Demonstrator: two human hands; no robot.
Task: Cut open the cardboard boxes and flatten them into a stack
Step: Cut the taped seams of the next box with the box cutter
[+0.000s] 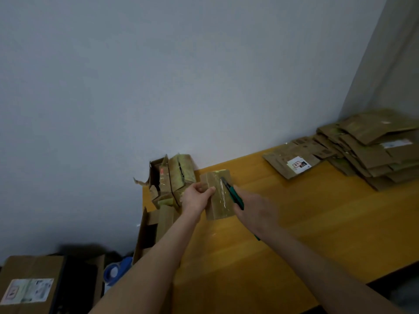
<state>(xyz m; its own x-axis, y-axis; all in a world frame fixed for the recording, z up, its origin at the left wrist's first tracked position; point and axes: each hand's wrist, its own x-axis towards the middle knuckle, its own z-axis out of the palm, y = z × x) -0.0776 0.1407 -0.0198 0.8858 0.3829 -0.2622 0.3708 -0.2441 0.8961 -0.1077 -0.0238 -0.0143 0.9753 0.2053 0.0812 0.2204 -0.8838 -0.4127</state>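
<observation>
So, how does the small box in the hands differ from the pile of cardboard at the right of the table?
The small box is still whole and taped; the pile is cardboard already flattened. The left hand holds the small box while the right hand sets a green knife on its tape; the pile lies untouched on the table. The small box is one piece, the pile many. Both are brown cardboard.
</observation>
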